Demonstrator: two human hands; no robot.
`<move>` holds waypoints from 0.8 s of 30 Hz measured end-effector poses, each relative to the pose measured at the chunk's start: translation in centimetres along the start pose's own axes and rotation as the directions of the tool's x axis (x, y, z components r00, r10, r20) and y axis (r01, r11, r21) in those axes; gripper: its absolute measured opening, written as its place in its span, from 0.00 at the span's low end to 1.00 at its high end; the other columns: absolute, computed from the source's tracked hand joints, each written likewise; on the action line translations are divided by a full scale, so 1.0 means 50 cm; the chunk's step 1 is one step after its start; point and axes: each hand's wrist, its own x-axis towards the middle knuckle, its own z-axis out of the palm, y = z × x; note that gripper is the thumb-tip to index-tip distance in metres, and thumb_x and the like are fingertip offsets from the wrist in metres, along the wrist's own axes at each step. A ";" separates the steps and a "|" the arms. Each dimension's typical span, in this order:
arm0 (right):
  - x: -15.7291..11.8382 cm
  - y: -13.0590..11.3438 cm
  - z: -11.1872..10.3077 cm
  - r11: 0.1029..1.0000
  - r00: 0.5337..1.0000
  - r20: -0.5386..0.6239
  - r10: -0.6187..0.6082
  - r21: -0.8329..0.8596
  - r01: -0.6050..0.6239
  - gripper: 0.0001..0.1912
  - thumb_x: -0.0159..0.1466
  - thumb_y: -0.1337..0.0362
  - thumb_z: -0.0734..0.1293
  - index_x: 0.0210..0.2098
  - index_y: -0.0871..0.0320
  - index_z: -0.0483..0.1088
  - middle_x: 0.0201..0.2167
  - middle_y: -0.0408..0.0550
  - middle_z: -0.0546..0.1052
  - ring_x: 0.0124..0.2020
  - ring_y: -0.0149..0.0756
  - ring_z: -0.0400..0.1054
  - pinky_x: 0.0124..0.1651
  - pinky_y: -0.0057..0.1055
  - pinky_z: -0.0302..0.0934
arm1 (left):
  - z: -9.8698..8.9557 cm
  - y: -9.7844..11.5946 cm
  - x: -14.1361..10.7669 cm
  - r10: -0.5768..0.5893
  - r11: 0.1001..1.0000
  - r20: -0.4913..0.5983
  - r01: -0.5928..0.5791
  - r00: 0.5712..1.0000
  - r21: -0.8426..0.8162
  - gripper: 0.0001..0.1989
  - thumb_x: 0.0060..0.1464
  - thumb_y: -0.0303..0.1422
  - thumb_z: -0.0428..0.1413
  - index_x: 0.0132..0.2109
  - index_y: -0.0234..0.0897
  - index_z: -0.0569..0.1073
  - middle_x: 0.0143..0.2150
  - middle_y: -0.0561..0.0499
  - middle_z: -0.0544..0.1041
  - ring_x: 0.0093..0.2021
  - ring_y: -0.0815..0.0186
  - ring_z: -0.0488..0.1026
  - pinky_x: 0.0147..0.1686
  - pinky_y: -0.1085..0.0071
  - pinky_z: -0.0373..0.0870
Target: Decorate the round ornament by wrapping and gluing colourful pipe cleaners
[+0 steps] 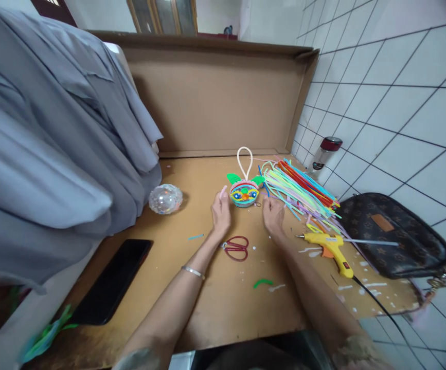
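Observation:
A round, colourful pipe-cleaner ornament (244,193) sits upright on the table between my hands. It has green leaf-like ears, blue-and-yellow eyes, an orange nose and a white loop (245,159) on top. My left hand (220,210) is closed just left of it, with a small pinkish bit showing at the fingertips that I cannot identify. To its right, my right hand (273,211) is closed in a fist, and whatever may be inside is hidden. Red-handled scissors (237,248) lie on the table between my forearms.
Loose pipe cleaners (300,187) are heaped at the right. Near them are a yellow glue gun (331,247), a dark bag (392,236) and a bottle (323,154). On the left are a clear ball (165,199), a phone (112,280) and draped grey cloth (91,128). Cardboard (223,97) stands behind.

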 end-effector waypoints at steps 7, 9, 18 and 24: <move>-0.092 -0.006 0.023 0.873 0.952 0.028 -0.306 0.406 0.269 0.18 0.71 0.57 0.51 0.42 0.54 0.70 0.38 0.50 0.79 0.42 0.38 0.73 0.47 0.31 0.64 | -0.029 0.024 -0.077 0.007 0.710 0.428 -0.306 0.904 0.634 0.14 0.65 0.37 0.46 0.38 0.41 0.75 0.26 0.48 0.75 0.29 0.61 0.73 0.32 0.70 0.60; -0.109 -0.002 0.031 0.850 0.935 0.063 -0.348 0.442 0.286 0.15 0.70 0.57 0.54 0.44 0.54 0.69 0.38 0.48 0.79 0.42 0.37 0.73 0.47 0.30 0.64 | -0.032 0.030 -0.091 -0.017 0.629 0.468 -0.354 0.883 0.692 0.15 0.66 0.37 0.45 0.39 0.41 0.75 0.29 0.45 0.78 0.31 0.60 0.76 0.32 0.70 0.60; -0.098 0.030 0.057 0.818 0.904 0.057 -0.424 0.453 0.355 0.14 0.68 0.56 0.57 0.31 0.55 0.68 0.30 0.44 0.75 0.34 0.33 0.69 0.41 0.28 0.61 | -0.044 0.031 -0.117 0.063 0.606 0.522 -0.448 0.851 0.658 0.13 0.64 0.38 0.47 0.45 0.40 0.75 0.37 0.43 0.81 0.37 0.60 0.78 0.38 0.69 0.66; -0.084 0.043 0.067 0.754 0.915 -0.029 -0.403 0.555 0.350 0.12 0.67 0.58 0.59 0.29 0.54 0.66 0.26 0.42 0.72 0.29 0.33 0.65 0.36 0.28 0.58 | -0.040 0.010 -0.105 0.156 0.570 0.592 -0.561 0.791 0.600 0.18 0.68 0.38 0.43 0.39 0.39 0.76 0.35 0.45 0.81 0.36 0.64 0.76 0.38 0.71 0.66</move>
